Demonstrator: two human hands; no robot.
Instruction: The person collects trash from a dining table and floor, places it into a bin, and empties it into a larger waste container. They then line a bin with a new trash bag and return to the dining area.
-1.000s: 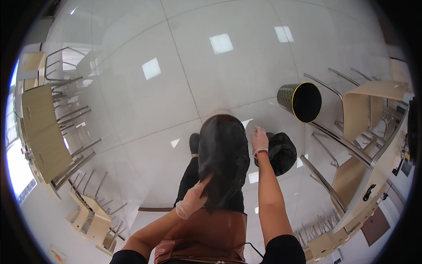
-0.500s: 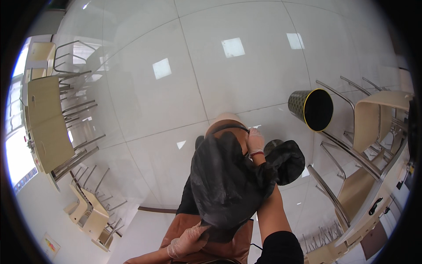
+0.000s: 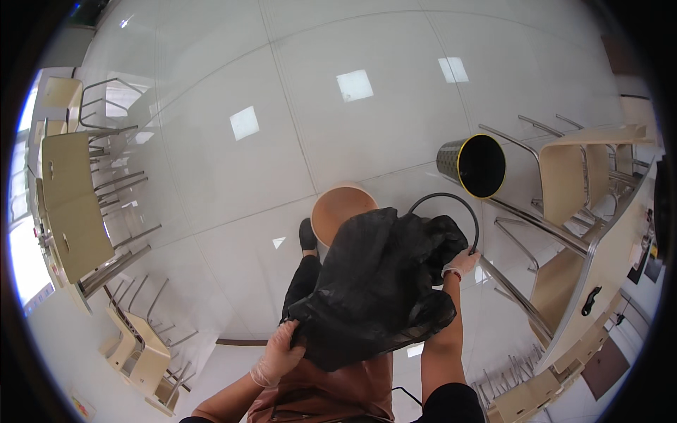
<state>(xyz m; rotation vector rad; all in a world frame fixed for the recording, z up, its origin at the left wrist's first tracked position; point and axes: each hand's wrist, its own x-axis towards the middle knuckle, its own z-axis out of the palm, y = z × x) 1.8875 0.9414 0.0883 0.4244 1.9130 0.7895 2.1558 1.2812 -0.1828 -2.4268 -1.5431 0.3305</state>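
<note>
My left hand (image 3: 281, 354), in a clear thin glove, is closed on the lower left edge of a black trash bag (image 3: 374, 282). The bag hangs crumpled and spread out in front of my body. My right hand (image 3: 462, 261), gloved likewise, grips a thin dark ring (image 3: 474, 213); the ring's lower part is hidden behind the bag. Beyond the bag a beige trash can (image 3: 344, 211) with a brown inside stands on the floor without a bag in it. The bag covers its near right side.
A patterned dark trash can (image 3: 482, 166) with a yellow rim stands at the right, close to metal chair legs. Chairs (image 3: 564, 183) and a table (image 3: 592, 282) line the right side, more tables (image 3: 76, 204) the left. My shoe (image 3: 308, 234) is beside the beige can.
My right hand has lifted the ring off the beige can's rim and moved right with it. The bag is spread wider; my left hand has moved left, still holding its edge.
</note>
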